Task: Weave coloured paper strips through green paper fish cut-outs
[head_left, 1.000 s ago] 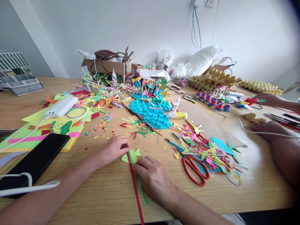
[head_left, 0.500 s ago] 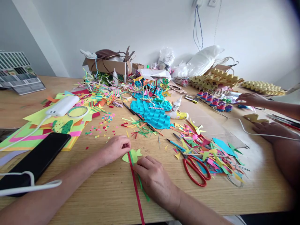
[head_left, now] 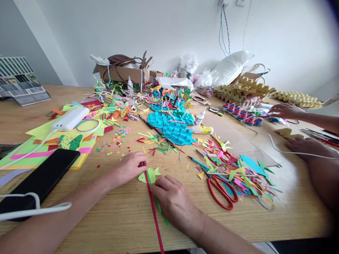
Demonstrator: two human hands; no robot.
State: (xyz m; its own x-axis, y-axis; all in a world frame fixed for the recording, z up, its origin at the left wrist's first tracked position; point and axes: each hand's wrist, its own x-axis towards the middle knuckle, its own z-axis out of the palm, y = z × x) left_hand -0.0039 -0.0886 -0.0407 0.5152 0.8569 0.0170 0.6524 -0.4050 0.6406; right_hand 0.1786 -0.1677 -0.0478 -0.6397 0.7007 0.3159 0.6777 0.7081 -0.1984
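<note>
Pinching the top end of a red paper strip against a green paper fish with left hand, fingers bunched together on it. Pressing alongside with right hand, fingers extended flat, ungripped. Located near table front edge, left of red scissors.

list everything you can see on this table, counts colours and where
paper fish: one, green, front centre
strip: one, red, across the fish
scissors: one, red handles, right of the fish
paper scraps: pile, mixed colours, behind the scissors
folded pieces: several, blue, table middle
glue bottles: two, white, beside the blue pieces
power bank: one, white, left, on coloured sheets
phone: one, black, near left
cardboard box: one, brown, back
co-worker's hands: two, far right
left hand: one, curled at the strip's top
right hand: one, flat beside the fish
</note>
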